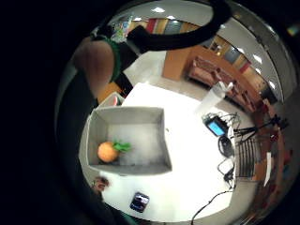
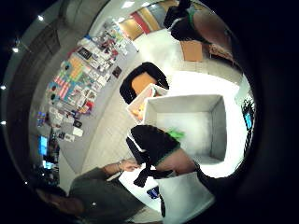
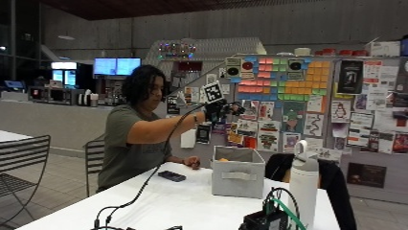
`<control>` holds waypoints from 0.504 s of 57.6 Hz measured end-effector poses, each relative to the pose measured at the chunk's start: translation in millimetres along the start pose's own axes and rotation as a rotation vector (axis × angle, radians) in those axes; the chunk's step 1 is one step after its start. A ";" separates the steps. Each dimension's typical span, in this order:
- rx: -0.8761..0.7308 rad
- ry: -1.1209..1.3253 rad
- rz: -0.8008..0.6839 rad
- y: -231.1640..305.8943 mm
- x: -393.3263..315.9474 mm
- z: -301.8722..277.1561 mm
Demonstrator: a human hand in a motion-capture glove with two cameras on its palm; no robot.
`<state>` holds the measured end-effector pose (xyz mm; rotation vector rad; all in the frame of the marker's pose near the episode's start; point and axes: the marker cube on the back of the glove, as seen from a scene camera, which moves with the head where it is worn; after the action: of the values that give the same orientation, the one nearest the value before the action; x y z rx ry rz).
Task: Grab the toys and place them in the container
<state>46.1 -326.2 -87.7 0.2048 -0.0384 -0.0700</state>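
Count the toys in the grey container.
1: an orange pineapple toy with green leaves lies in a corner of the grey container. No other toy shows inside.

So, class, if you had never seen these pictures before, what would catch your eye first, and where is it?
First, the gloved right hand, raised high above the grey container on the white table. Next, the orange toy with green leaves, lying in a corner inside the container. Then the tall white bottle, standing on the table beside the container.
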 end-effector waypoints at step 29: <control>-0.106 0.139 -0.014 231.5 32.5 8.7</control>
<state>93.3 -104.3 -30.9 0.1036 0.1055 -0.0717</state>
